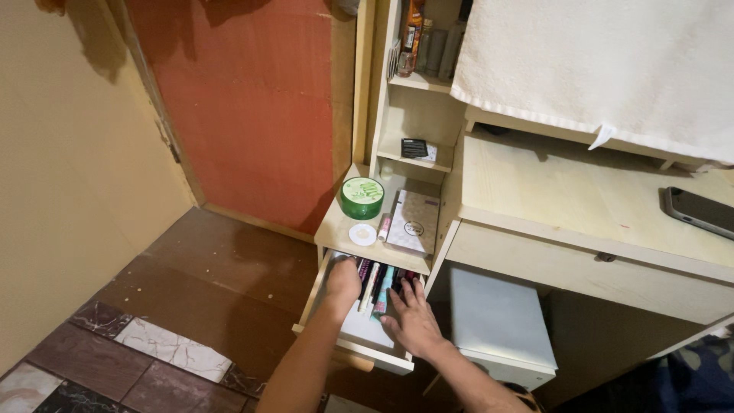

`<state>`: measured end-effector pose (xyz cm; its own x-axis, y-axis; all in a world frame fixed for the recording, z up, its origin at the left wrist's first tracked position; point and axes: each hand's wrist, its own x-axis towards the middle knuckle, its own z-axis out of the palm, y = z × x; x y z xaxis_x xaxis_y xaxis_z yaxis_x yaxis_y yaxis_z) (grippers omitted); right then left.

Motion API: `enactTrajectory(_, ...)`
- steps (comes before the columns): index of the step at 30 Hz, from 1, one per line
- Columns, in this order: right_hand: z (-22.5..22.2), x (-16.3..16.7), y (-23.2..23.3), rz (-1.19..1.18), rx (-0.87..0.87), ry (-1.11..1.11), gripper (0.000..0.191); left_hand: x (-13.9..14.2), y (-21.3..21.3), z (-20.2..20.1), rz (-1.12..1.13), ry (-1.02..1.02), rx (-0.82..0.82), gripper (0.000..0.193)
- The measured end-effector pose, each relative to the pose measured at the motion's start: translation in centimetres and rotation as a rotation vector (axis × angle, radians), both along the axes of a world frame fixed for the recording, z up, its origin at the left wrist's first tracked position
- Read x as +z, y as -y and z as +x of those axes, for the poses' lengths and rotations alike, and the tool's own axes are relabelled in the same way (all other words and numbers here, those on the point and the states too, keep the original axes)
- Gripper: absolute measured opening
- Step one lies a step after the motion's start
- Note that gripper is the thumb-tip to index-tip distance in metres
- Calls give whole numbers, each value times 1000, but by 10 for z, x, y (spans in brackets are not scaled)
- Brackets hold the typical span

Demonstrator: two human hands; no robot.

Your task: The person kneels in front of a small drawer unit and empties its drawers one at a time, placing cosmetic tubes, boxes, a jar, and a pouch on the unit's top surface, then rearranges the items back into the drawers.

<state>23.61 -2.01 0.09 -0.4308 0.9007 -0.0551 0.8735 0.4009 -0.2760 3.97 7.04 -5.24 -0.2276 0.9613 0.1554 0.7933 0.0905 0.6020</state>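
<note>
1. The left hand (343, 279) was curled narrow deep in the open drawer (359, 329); whether it held anything, I cannot tell
2. The right hand (411, 317) lay spread wide and empty, fingertips touching the row of pens and tubes (380, 284) just right of the left hand
3. Just above both hands sat a green jar (362, 196) and a pale booklet (414, 222)
4. Raking sideways could likely scatter or jam the tubes; a raised wrist might knock the jar off

We reach both forearms forward and down, nearly parallel; our left hand (343, 278) curls loosely, knuckles up; our right hand (413, 321) lies flat, palm down, fingers (397, 294) spread and pointing ahead.
</note>
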Motion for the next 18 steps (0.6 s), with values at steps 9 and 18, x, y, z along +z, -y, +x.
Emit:
enactTrajectory(9, -1, 6, 2, -61, -5, 38, 74, -4, -13, 11, -129, 18, 25, 27)
enactTrajectory(18, 2, -5, -2, -3, 20, -32, 72, 28, 13, 18, -4, -127, -118, 20)
